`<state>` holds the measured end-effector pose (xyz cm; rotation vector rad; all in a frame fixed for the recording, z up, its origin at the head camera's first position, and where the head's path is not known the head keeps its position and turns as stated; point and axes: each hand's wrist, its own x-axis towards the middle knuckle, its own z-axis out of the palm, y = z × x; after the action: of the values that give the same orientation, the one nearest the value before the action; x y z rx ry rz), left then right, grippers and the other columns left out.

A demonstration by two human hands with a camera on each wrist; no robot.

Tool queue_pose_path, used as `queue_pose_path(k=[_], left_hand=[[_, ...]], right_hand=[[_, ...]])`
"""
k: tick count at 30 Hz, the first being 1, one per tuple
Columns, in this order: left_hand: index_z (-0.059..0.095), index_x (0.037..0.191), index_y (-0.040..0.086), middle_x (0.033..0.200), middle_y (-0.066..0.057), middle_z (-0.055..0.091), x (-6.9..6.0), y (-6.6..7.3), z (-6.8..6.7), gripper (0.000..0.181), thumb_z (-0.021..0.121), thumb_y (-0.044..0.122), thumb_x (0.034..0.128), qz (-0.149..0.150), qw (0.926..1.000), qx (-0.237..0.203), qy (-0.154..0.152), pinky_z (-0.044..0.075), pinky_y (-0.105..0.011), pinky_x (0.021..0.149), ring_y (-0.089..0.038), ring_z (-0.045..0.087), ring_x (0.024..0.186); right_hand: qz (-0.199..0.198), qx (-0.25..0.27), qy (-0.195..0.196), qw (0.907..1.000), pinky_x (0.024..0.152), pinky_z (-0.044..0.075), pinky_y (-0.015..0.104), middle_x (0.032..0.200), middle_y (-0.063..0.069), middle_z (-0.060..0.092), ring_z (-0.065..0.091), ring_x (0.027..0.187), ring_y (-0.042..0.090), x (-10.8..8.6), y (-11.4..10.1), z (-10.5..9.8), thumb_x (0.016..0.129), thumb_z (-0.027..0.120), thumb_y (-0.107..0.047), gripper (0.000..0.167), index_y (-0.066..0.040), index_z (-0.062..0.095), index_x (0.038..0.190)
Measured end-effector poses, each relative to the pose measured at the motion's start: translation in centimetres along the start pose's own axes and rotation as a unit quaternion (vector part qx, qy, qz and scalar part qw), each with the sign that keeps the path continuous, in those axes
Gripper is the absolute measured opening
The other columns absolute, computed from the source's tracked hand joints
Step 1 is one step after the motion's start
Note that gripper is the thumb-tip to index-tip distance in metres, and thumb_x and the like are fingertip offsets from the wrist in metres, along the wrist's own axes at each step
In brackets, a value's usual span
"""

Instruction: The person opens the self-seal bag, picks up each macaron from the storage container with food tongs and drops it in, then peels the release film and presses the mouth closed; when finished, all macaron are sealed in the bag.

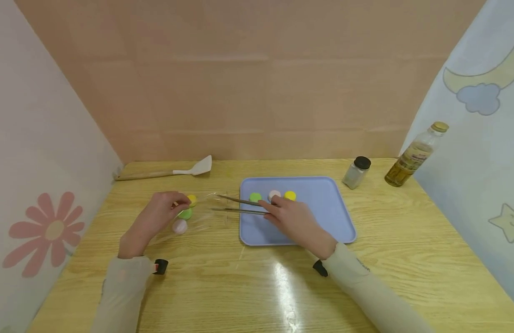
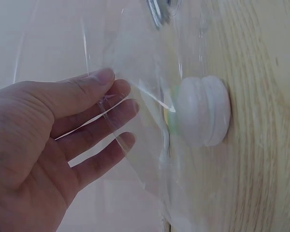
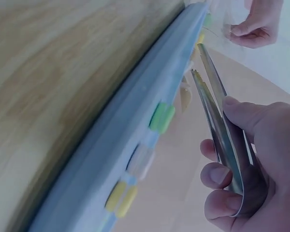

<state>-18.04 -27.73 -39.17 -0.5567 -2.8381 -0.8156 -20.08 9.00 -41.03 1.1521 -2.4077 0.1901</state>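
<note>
My left hand [image 1: 157, 213] pinches the edge of a clear plastic bag [image 2: 150, 164] between thumb and index finger. Behind or inside that film sit a yellow macaron [image 1: 192, 200], a green macaron [image 1: 185, 214] and a pale pink macaron [image 1: 180, 226]; which, I cannot tell. My right hand [image 1: 296, 218] grips metal tongs [image 3: 210, 108] with their arms apart and nothing between the tips. In the head view the tips point left, near the film. Another green macaron [image 1: 255, 197], pale pink macaron [image 1: 275, 194] and yellow macaron [image 1: 290, 195] stand on the blue tray [image 1: 327, 226].
A white spatula [image 1: 200, 166] with a wooden handle lies at the back left. At the back right are a small black-lidded jar [image 1: 356, 173] and a bottle of amber liquid [image 1: 411, 159]. Printed and plain sheets surround the wooden table [image 1: 223, 296].
</note>
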Motion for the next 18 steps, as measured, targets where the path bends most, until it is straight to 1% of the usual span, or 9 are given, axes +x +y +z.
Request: queue_pose_path(k=[3,8,13,16,18], left_hand=[[0.076,0.1,-0.002,0.097,-0.011,0.074,-0.1,-0.1,-0.2,0.009,0.072,0.001,0.0924,-0.005,1.0,0.004,-0.005,0.056,-0.046,0.073,-0.023,0.067,0.08],[0.076,0.1,-0.002,0.097,-0.01,0.074,-0.2,0.0,-0.1,0.009,0.072,0.002,0.0927,-0.013,0.9999,0.007,-0.003,0.056,-0.046,0.074,-0.023,0.067,0.081],[0.076,0.1,-0.002,0.096,-0.01,0.074,-0.1,0.1,-0.2,0.009,0.072,0.002,0.0927,-0.009,1.0,0.004,-0.002,0.057,-0.046,0.073,-0.022,0.067,0.079],[0.076,0.099,-0.002,0.095,-0.01,0.074,-0.1,0.0,-0.2,0.008,0.072,0.002,0.0924,-0.004,1.0,0.004,-0.001,0.057,-0.046,0.073,-0.022,0.067,0.078],[0.076,0.099,-0.001,0.095,-0.009,0.074,0.0,-0.1,-0.1,0.008,0.072,0.002,0.0925,-0.002,1.0,0.006,0.0,0.057,-0.045,0.072,-0.022,0.067,0.078]], right_hand=[[0.006,0.013,0.01,0.9998,0.042,0.035,0.022,0.087,-0.003,0.055,0.042,0.058,0.009,-0.8,0.3,-0.7,0.09,0.08,-0.026,0.037,-0.019,0.072,0.126],[0.019,0.027,0.025,0.9991,0.044,0.035,0.021,0.088,-0.002,0.058,0.045,0.06,0.009,-2.6,0.9,-2.0,0.088,0.081,-0.021,0.042,-0.017,0.071,0.129],[0.037,0.038,0.048,0.9974,0.044,0.033,0.019,0.091,-0.001,0.058,0.045,0.059,0.008,-4.4,1.8,-3.2,0.086,0.082,-0.018,0.044,-0.013,0.071,0.129],[0.04,0.033,0.061,0.9968,0.044,0.032,0.019,0.092,0.001,0.059,0.047,0.058,0.007,-5.6,2.3,-3.7,0.085,0.082,-0.018,0.045,-0.012,0.071,0.128],[0.042,0.028,0.066,0.9966,0.043,0.032,0.019,0.092,0.001,0.06,0.047,0.057,0.006,-6.4,2.7,-4.0,0.087,0.08,-0.02,0.043,-0.012,0.072,0.128]])
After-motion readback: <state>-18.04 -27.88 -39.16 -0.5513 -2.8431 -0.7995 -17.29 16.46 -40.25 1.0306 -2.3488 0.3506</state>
